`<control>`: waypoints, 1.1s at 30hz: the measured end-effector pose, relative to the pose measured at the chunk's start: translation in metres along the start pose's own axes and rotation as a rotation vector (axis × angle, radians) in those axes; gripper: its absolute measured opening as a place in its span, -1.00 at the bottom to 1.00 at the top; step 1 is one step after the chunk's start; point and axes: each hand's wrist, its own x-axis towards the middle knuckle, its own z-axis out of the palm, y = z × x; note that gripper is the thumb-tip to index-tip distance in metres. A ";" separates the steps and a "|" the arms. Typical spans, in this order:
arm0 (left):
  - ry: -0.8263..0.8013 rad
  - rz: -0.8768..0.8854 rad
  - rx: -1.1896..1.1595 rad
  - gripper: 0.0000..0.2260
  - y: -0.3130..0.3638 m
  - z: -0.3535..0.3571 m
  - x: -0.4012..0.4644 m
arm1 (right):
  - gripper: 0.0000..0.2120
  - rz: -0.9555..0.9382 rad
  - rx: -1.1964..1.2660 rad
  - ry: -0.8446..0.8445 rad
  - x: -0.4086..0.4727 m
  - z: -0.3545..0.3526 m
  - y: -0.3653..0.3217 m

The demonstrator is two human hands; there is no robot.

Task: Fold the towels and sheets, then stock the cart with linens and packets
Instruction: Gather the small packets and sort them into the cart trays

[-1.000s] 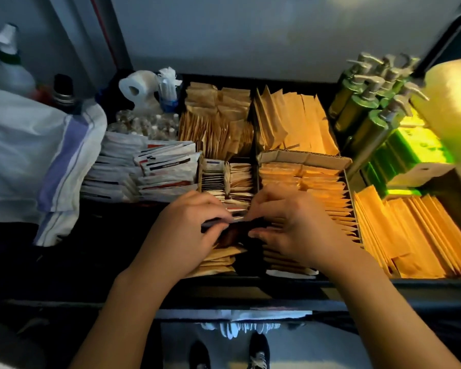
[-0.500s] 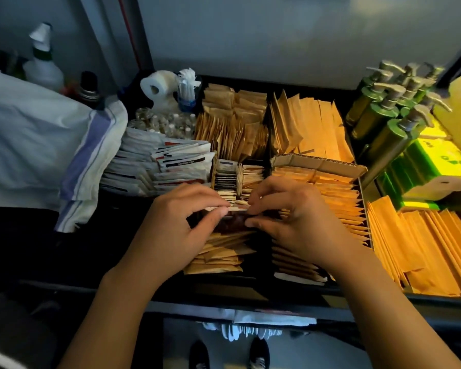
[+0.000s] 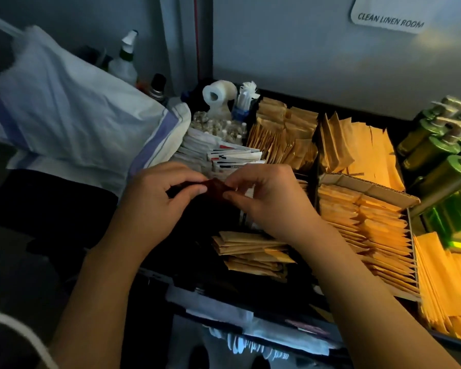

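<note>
Both hands pinch one small dark packet (image 3: 215,189) between them: the left hand (image 3: 155,201) has thumb and forefinger closed on its left end, the right hand (image 3: 269,198) closes the same grip on its right end. The packet hangs in the air above the cart tray (image 3: 357,121), just in front of the white sachets (image 3: 234,158) and left of the cardboard box (image 3: 367,186) of tan packets (image 3: 362,222).

Its long axis runs left to right, roughly level, one end toward each hand; it is too dark and small to tell which face is up or whether there is a printed side.

By my reading this is the packet-stocking step, with folded linen (image 3: 72,121) lying well to the left of the box. The next move would call for lowering the packet into a compartment with like items; no matching dark stack is visible, so the slot is uncertain. The shadowed gap left of the box, behind a loose tan pile (image 3: 250,251), looks likeliest. One hand should let go first so the other can slide it in edgewise.
</note>
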 end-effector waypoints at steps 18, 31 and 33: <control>-0.100 0.034 0.137 -0.83 -0.051 0.015 -0.019 | -0.88 -0.013 -0.186 -0.093 0.008 0.057 0.018; -0.138 -0.006 0.179 -0.85 -0.047 0.015 -0.023 | -0.78 -0.040 -0.290 -0.173 -0.002 0.042 0.017; -0.122 0.028 0.137 -0.85 -0.035 0.018 -0.019 | -0.81 -0.026 -0.258 -0.132 -0.010 0.024 0.019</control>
